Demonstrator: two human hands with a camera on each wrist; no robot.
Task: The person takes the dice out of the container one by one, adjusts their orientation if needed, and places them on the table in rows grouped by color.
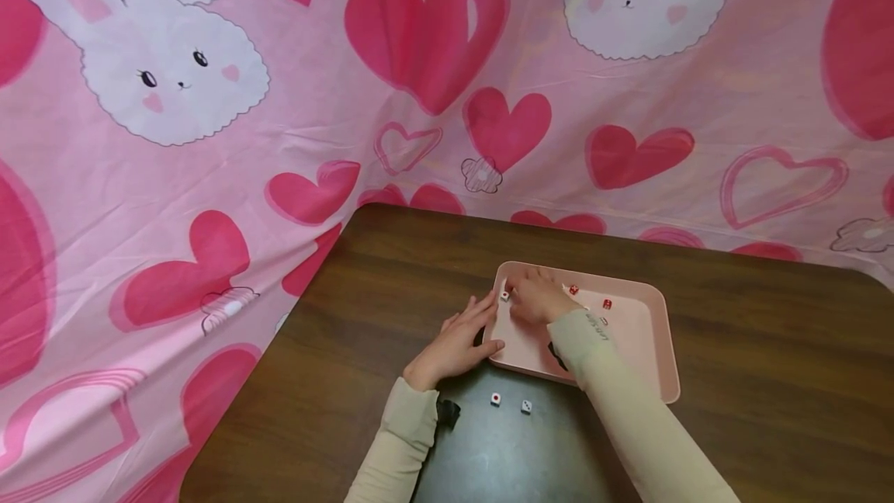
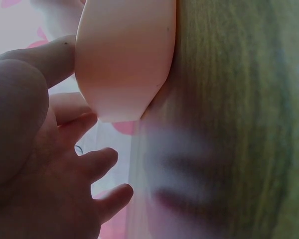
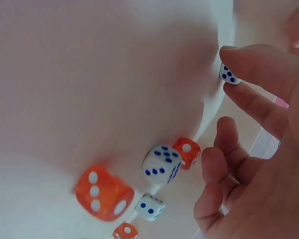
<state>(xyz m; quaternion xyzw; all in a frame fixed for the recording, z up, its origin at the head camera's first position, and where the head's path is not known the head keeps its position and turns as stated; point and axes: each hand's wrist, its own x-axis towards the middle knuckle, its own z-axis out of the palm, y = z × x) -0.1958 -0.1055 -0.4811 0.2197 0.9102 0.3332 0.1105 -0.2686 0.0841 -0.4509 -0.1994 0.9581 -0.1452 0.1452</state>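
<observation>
My right hand (image 1: 541, 297) reaches into the far left part of a shallow pink tray (image 1: 660, 332). Between thumb and index finger it pinches a white die with blue dots (image 3: 229, 73), close to the tray's wall. The other fingers of that hand are bent. Along the tray's left side lies my left hand (image 1: 454, 344), its thumb and fingertips at the rim and the fingers spread. Inside the tray are several more dice, among them a red die (image 3: 103, 193), a white die (image 3: 162, 163) and a smaller white die (image 3: 150, 207).
On the dark wooden table (image 1: 335, 340), in front of the tray, sit a white die with a red dot (image 1: 496, 399) and another white die (image 1: 527, 407). A pink cloth (image 1: 307, 99) with hearts and rabbits hangs behind and to the left of the table.
</observation>
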